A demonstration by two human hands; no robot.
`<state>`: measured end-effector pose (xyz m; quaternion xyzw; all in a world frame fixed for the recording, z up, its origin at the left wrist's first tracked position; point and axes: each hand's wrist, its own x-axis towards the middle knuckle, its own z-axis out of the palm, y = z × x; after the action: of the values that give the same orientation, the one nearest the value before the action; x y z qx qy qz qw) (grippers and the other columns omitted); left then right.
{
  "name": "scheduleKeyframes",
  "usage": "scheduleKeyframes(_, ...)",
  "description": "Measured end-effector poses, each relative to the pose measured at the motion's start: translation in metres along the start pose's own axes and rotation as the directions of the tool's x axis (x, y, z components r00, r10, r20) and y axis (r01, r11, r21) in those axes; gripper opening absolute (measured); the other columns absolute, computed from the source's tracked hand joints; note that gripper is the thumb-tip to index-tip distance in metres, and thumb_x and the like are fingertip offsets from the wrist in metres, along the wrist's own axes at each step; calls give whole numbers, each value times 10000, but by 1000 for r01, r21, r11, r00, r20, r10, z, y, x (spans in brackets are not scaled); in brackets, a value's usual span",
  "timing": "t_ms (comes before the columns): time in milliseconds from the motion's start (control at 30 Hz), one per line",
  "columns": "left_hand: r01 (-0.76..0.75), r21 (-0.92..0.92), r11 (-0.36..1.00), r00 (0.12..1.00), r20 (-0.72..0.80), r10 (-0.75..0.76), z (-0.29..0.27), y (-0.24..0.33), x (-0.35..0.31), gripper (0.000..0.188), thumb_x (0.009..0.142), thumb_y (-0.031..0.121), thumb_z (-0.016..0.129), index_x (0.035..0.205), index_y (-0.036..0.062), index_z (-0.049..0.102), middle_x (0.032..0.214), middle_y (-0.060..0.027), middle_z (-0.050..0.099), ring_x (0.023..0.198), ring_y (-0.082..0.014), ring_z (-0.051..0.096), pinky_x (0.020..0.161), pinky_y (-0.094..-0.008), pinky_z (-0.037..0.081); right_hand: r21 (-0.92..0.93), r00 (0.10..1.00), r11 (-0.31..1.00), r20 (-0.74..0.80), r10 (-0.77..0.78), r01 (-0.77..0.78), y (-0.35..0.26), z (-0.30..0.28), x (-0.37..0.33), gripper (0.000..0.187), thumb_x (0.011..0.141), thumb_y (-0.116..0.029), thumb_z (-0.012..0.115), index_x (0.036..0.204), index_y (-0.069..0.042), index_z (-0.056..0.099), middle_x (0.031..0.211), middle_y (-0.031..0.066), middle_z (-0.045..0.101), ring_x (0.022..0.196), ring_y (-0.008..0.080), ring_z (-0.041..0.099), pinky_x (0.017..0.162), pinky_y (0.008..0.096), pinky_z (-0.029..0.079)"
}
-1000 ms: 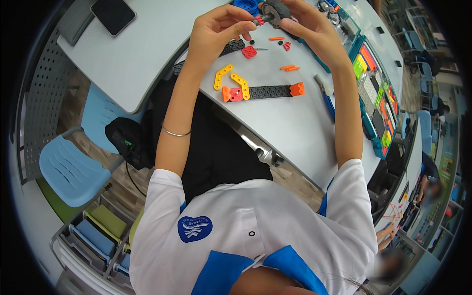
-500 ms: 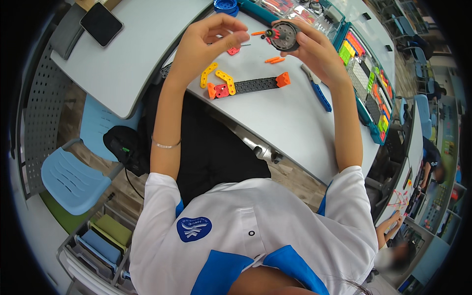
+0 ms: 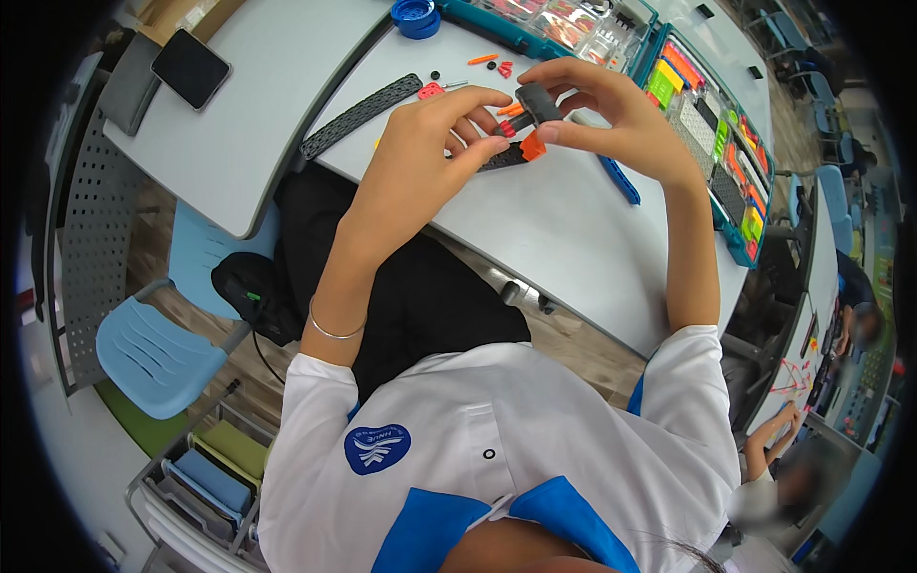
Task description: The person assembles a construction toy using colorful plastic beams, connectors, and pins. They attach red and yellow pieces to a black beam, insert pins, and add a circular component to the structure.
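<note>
Above the table, my right hand (image 3: 621, 115) grips a small dark grey wheel (image 3: 540, 102) by its rim, between thumb and fingers. A dark shaft with red pieces (image 3: 506, 127) sticks out of the wheel toward my left hand (image 3: 430, 143). The fingers of my left hand are curled around the shaft's red end; their exact contact is partly hidden. Beneath my hands lies a black perforated beam with an orange end piece (image 3: 532, 146), mostly covered by the left hand. A longer black perforated beam (image 3: 361, 115) lies left of it, near a red connector (image 3: 430, 91).
Small orange and red pieces (image 3: 504, 69) lie beyond my hands, near blue wheels (image 3: 415, 17). A blue-handled tool (image 3: 621, 181) rests right of the beam. An open teal parts case (image 3: 735, 244) lines the far right. A phone (image 3: 191, 69) lies on the left table.
Both hands have come closer together and nearer me. The wheel has turned from face-on to edge-on, and the left hand has closed in on its shaft.
</note>
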<state>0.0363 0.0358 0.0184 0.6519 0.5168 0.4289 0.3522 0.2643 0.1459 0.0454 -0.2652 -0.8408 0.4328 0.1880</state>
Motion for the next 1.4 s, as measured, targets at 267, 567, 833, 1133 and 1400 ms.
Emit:
scheduleKeyframes(267,76,-40,996,995,-55,-78,26,-13,-1,442,864,11,730,1293,6,624,925,-164,770,722,-213,745,682,-300,577,-273,983,948,-38,-179,162,-10,20,-5,529,788,-275,886,1256,-105,709,1190,58,701,1051,232,634,893,340,510)
scheduleKeyframes(567,100,75,992,989,-112,-92,40,-22,-4,512,831,14,749,1315,24,583,917,-169,770,667,-238,720,660,-332,555,-419,970,878,35,-240,232,-7,35,-4,570,747,-132,879,1283,-95,688,1213,78,656,1150,289,555,966,409,518)
scheduleKeyframes(833,113,74,991,982,-162,-100,45,-23,-8,526,823,-16,744,1318,18,568,936,-175,773,758,-262,758,722,-348,581,-441,968,865,39,-248,239,-7,39,-3,578,741,-119,877,1284,-84,681,1212,84,645,1141,294,544,966,403,519)
scheduleKeyframes(1133,102,-38,994,971,-212,-107,49,-28,-14,622,841,-71,712,1428,4,520,1069,-188,763,939,-226,769,833,-316,607,-329,987,931,31,-156,157,2,39,3,559,790,-202,866,1305,-92,677,1265,101,640,1157,309,617,1005,400,515)
scheduleKeyframes(1400,-7,178,984,951,-301,62,58,-39,-28,701,852,-18,752,1488,-4,458,1216,-189,703,1105,-276,701,964,-377,555,-346,984,921,71,-163,178,15,28,8,526,865,-247,818,1349,-106,666,1372,81,615,1211,264,626,1012,386,519)
